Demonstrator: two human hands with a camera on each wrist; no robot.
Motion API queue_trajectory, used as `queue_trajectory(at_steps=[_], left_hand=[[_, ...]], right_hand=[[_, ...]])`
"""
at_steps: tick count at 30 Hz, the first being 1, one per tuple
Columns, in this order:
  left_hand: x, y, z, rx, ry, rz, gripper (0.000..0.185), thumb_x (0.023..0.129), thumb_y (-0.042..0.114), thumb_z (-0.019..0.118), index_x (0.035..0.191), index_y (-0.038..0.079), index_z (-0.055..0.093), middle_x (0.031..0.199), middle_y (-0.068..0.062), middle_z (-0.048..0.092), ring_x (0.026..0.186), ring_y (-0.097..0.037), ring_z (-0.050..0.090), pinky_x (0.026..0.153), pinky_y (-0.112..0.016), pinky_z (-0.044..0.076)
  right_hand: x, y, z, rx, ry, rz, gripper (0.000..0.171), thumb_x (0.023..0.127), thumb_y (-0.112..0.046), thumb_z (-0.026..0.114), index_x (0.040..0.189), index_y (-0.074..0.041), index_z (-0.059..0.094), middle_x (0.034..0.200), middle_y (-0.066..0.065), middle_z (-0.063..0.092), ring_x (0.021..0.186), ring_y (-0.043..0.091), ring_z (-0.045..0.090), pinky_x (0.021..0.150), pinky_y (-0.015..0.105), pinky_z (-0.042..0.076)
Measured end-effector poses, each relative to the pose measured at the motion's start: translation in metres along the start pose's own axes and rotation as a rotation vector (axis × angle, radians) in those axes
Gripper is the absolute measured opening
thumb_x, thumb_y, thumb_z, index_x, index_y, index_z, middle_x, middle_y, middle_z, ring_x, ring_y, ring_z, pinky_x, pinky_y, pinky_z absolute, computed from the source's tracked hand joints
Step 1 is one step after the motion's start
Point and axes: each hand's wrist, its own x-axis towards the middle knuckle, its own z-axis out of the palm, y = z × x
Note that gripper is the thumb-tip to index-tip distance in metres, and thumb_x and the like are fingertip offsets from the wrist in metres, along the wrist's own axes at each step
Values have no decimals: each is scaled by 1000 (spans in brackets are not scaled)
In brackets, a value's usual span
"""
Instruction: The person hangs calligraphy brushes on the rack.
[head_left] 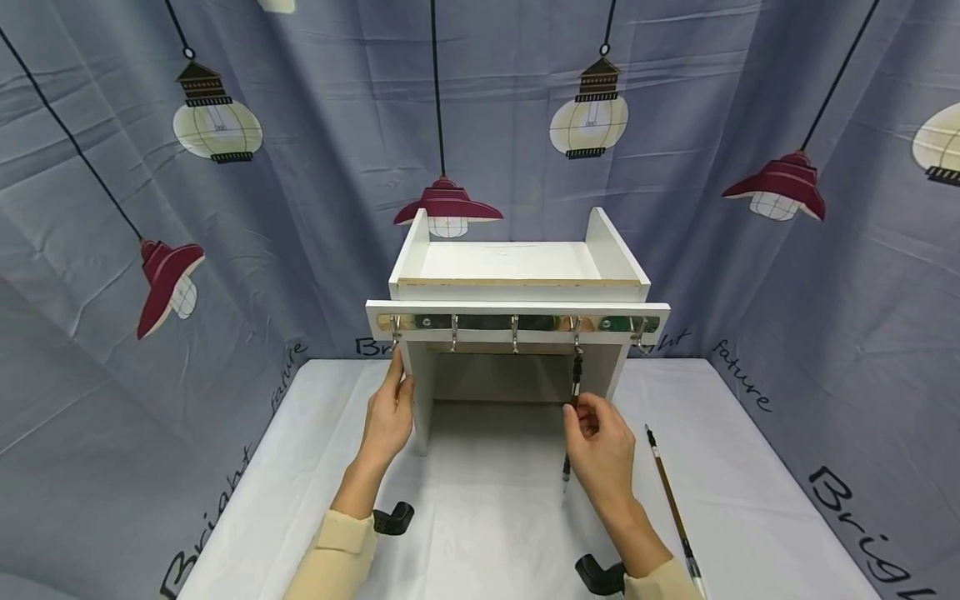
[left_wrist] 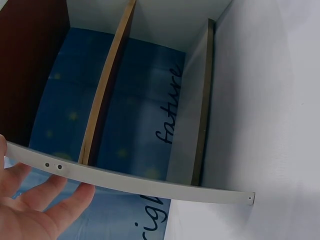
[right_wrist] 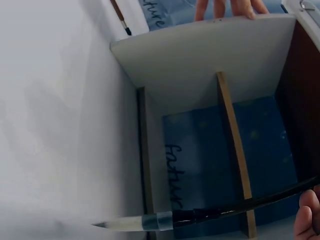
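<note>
Behind everything, a curtain (head_left: 510, 100) printed with lamps. In front, a white table (head_left: 480, 525), bearing a white shelf (head_left: 517, 292). Across the shelf's front, a rail (head_left: 483, 323). Against the shelf's left side panel, the left hand (head_left: 388, 421), fingers straight and ungripping. Below the rail, the right hand (head_left: 603, 442), pinching a brush (head_left: 576, 375), tip downward. Flat on the table, right of that hand, a second brush (head_left: 667, 492). Smallest, the fourth hook (head_left: 576, 331) from the left, right at the held brush's upper end; looped on or not, cannot tell.
</note>
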Motion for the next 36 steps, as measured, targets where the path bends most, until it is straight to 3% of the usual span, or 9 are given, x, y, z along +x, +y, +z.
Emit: queue_trajectory(at_steps=[7, 22, 36], left_hand=[[1, -2, -1, -8, -3, 6, 59, 113, 28, 43, 166, 16, 19, 167, -14, 31, 135, -39, 56, 108, -57, 48], [0, 1, -2, -5, -16, -5, 60, 113, 31, 43, 166, 16, 20, 167, -13, 31, 136, -40, 55, 109, -57, 47], [1, -1, -1, -4, 1, 14, 59, 113, 28, 44, 165, 15, 21, 165, -17, 34, 132, -40, 59, 102, -58, 51]], right_hand=[[6, 9, 7, -2, -4, 14, 14, 87, -1, 79, 98, 3, 71, 81, 11, 68, 65, 20, 62, 60, 6, 41], [10, 10, 8, -16, -52, 52, 16, 88, -6, 80, 100, 0, 72, 84, 9, 69, 68, 19, 64, 62, 5, 40], [3, 14, -27, -112, -78, 29, 35, 79, -11, 90, 107, -1, 71, 93, 12, 71, 79, 25, 67, 67, 10, 44]])
